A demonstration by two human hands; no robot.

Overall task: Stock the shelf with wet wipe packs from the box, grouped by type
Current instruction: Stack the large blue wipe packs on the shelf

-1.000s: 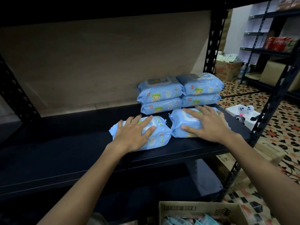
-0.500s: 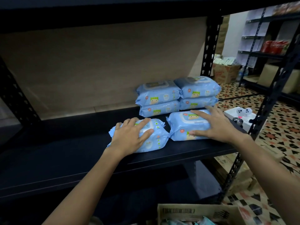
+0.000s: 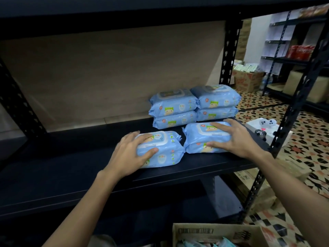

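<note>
Two light-blue wet wipe packs lie side by side near the front of the black shelf (image 3: 71,163). My left hand (image 3: 128,154) grips the left pack (image 3: 165,150) at its left end, fingers over the top and thumb on the front side. My right hand (image 3: 236,138) holds the right pack (image 3: 199,138) the same way at its right end. Behind them stand two stacks of matching blue packs, the left stack (image 3: 172,107) and the right stack (image 3: 215,102), each two high. The cardboard box (image 3: 213,232) sits below at the bottom edge, with packs (image 3: 195,244) partly showing inside.
A black upper shelf board hangs close overhead. Black slotted posts stand at the rear right (image 3: 229,56) and front right (image 3: 293,107). The shelf's left half is bare. A white object (image 3: 263,125) and cartons (image 3: 292,173) sit on the patterned floor to the right.
Both hands slid from flat on top of the packs to their outer ends, thumbs now on the front sides. The two packs sit slightly closer to the rear stacks.
</note>
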